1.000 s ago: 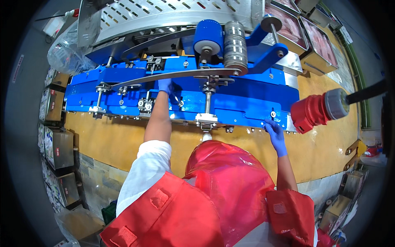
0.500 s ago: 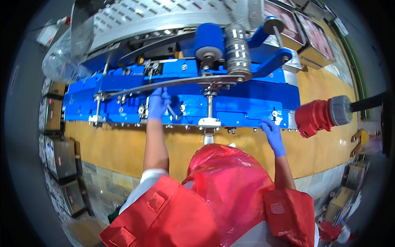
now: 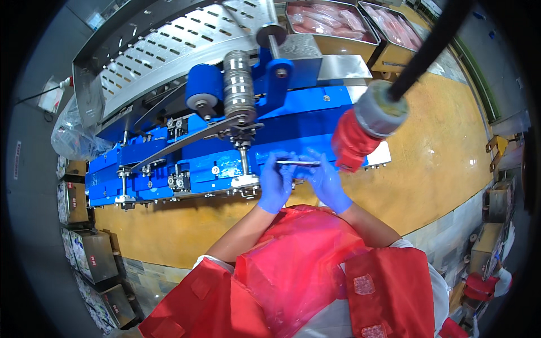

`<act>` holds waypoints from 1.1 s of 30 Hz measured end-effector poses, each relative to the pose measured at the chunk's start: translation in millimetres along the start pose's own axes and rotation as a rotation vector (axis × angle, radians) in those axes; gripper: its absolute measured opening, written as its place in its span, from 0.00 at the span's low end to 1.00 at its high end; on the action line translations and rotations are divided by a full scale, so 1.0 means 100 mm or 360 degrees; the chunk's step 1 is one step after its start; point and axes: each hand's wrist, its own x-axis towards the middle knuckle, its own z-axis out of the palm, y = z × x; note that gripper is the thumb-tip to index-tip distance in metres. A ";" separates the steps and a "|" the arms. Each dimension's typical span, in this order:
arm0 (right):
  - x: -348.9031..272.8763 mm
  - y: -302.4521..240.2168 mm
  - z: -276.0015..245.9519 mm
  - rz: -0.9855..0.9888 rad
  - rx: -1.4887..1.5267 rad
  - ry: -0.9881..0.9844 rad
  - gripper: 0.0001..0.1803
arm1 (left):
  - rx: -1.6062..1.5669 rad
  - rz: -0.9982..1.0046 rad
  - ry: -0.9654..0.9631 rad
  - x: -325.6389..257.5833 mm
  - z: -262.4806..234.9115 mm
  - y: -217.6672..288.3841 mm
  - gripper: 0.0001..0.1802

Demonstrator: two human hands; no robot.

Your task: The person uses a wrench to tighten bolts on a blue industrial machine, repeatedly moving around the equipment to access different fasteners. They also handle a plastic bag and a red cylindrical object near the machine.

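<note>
A slim metal hex key (image 3: 297, 163) lies level between my two blue-gloved hands, over the front edge of the blue machine (image 3: 220, 166). My left hand (image 3: 275, 185) grips its left end. At the other end my right hand (image 3: 328, 185) holds it, fingers curled toward the left hand. The fingertips partly cover the key, and the right fingers are slightly blurred. Just left of my hands, a steel shaft (image 3: 244, 160) rises from the machine to a long metal bar.
A red and grey plug (image 3: 366, 127) hangs on a thick black cable right of my hands. A blue roller (image 3: 204, 90) and a ringed steel roller (image 3: 239, 84) stand above the machine. Bins of pale pink meat (image 3: 329, 21) sit at the back right. Steel boxes (image 3: 93, 256) line the left.
My left hand has moved right, away from the machine's left part, with the hex key. My right hand has come in to meet it. My view has shifted right.
</note>
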 end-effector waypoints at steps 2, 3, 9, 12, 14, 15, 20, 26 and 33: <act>0.16 -0.11 -0.37 -0.0134 0.0198 0.0314 0.15 | -0.0083 -0.0319 -0.0275 0.16 -0.17 -0.42 0.16; 0.26 -0.20 -0.61 -0.0100 0.0405 0.0434 0.14 | 0.0045 -0.0476 -0.0304 0.20 -0.16 -0.61 0.15; 0.42 -0.87 -1.90 -0.0342 -0.0903 0.0145 0.17 | 0.2173 -0.0116 -0.0487 0.42 0.14 -0.99 0.18; 0.45 -1.10 -1.81 -0.0503 -0.1902 0.0099 0.15 | 0.2980 0.1358 -0.0738 0.80 0.04 -1.13 0.21; 0.61 -1.16 -1.86 -0.0661 -0.2141 -0.0295 0.13 | 0.3058 0.1196 -0.0819 0.89 0.18 -1.19 0.21; 0.71 -1.19 -1.87 -0.0775 -0.2262 -0.0542 0.12 | 0.3089 0.1114 -0.0854 0.90 0.27 -1.21 0.21; 1.07 -1.35 -1.69 -0.0649 -0.2862 -0.1199 0.10 | 0.3066 0.0805 -0.0497 0.92 0.26 -1.51 0.21; 1.27 -1.40 -1.55 -0.0677 -0.3096 -0.1566 0.08 | 0.3286 0.0712 -0.0461 0.87 0.40 -1.43 0.42; 1.30 -1.41 -1.38 -0.0982 -0.3544 -0.1835 0.05 | 0.3540 0.0588 -0.0616 1.05 0.11 -1.32 0.63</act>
